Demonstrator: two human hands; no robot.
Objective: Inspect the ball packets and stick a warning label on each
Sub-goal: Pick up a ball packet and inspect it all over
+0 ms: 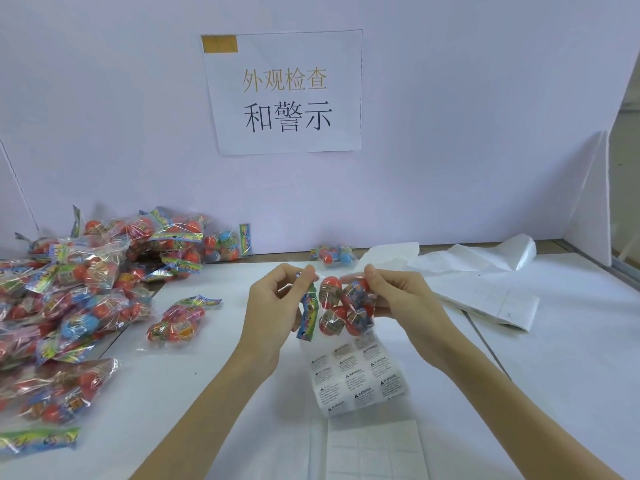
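I hold one clear ball packet (337,306) with red balls up above the table, between both hands. My left hand (277,306) pinches its colourful header card on the left side. My right hand (398,292) grips the bag end on the right. Below the packet lies a strip of white warning labels (360,379) on backing paper. A big pile of ball packets (76,289) covers the left of the table. One packet (176,323) lies apart from the pile, and another (334,254) rests by the back wall.
A paper sign (284,91) hangs on the white back wall. Sheets of used backing paper (485,299) and crumpled white paper (467,254) lie at the right. An empty label sheet (374,448) sits near the front edge. A white partition (588,202) closes the right side.
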